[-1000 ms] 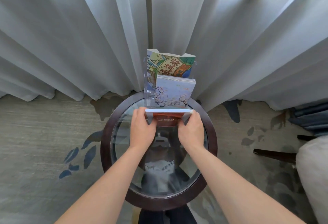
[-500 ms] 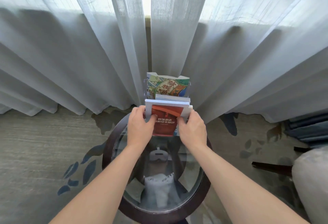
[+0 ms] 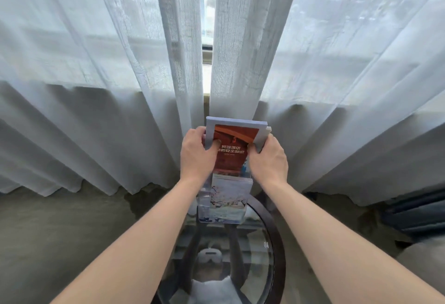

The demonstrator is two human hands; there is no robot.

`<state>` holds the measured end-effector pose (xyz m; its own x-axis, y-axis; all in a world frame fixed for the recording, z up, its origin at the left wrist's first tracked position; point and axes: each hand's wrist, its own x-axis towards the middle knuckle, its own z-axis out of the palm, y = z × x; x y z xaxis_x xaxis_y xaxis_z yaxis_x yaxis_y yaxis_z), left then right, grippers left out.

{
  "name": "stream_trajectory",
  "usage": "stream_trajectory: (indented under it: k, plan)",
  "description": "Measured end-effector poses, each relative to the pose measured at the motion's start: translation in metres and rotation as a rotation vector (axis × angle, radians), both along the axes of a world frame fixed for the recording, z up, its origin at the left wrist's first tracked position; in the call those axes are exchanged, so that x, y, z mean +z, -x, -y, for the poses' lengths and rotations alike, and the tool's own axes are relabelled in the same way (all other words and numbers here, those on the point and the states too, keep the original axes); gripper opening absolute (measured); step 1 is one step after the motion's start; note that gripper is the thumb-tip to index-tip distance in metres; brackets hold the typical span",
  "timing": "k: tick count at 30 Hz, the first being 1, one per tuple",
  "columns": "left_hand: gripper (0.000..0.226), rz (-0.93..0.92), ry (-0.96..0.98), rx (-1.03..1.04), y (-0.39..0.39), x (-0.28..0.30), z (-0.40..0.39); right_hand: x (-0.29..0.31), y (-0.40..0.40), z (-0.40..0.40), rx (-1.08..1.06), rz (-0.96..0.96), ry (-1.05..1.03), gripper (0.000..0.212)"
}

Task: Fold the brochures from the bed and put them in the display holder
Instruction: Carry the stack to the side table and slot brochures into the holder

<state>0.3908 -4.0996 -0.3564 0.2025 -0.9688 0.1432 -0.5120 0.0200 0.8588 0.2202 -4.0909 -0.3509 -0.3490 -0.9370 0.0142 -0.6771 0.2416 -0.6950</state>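
Brochures, gripped at both edges by left hand and right hand, hover above the display holder, probably needing lowering into a rear slot.

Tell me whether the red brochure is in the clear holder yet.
Not yet: both hands, left and right, hold the red brochure above the clear acrylic holder.

A red-and-white brochure, a pale blossom-print brochure, white sheer curtains, a dark-rimmed glass table.
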Motion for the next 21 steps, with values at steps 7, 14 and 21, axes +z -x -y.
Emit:
stream_trajectory:
  k: [7,14,21]
  plan:
    - [0.015,0.036,-0.032,-0.029,0.003,-0.015,0.016,-0.013,0.005,0.011,-0.016,0.019,-0.020,0.020]
    - [0.011,0.063,-0.080,0.012,0.005,-0.051,0.013,-0.058,0.009,0.015,0.030,0.077,-0.098,0.018]
    - [0.013,0.078,-0.110,0.011,0.010,-0.056,0.012,-0.068,0.017,0.016,0.043,0.115,-0.111,0.017]
